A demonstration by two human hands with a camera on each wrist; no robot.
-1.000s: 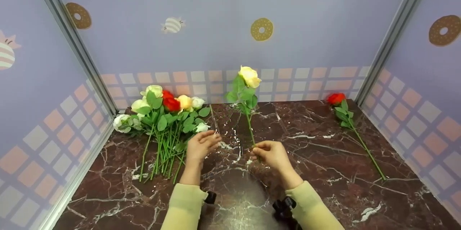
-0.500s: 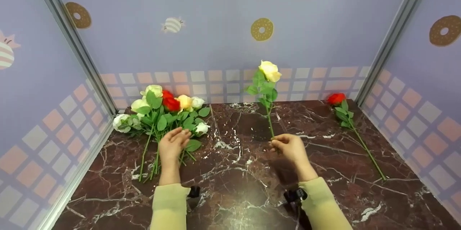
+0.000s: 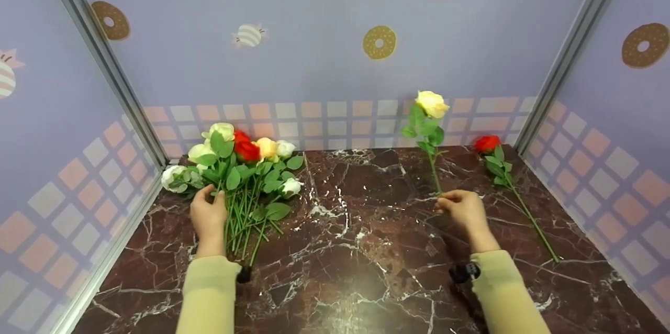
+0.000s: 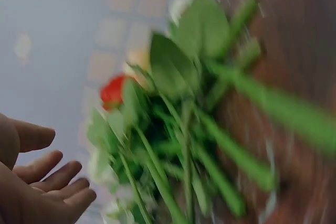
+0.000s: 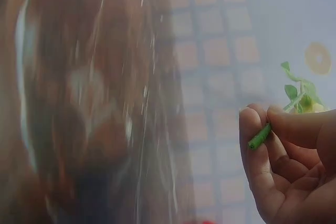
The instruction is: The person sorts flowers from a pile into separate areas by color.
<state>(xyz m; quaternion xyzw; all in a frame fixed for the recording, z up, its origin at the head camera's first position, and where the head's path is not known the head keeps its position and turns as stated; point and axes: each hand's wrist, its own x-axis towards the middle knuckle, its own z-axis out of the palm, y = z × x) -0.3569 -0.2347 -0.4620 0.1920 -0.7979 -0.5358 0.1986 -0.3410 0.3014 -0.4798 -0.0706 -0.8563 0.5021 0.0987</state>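
Lilac walls (image 3: 319, 67) printed with doughnuts and tiles enclose a dark marbled bench (image 3: 366, 281) where roses lie.

Thumb and fingertips of the right hand (image 3: 463, 213) pinch the stem (image 5: 259, 137) of the pale yellow rose (image 3: 432, 104), its cut end poking out just past the grip; the rose is raised nearly upright, bloom uppermost. Well to the rose's left, the left hand (image 3: 208, 213) has its grip spread, thumb apart from the fingers, just beside a pile of roses (image 3: 233, 178); whether it touches any stem I cannot tell. That pile, also left of the rose, mixes white, cream, red and peach blooms over bundled green stems. To the rose's right, a single red rose (image 3: 488, 143) lies on the bench, bloom near the back wall.
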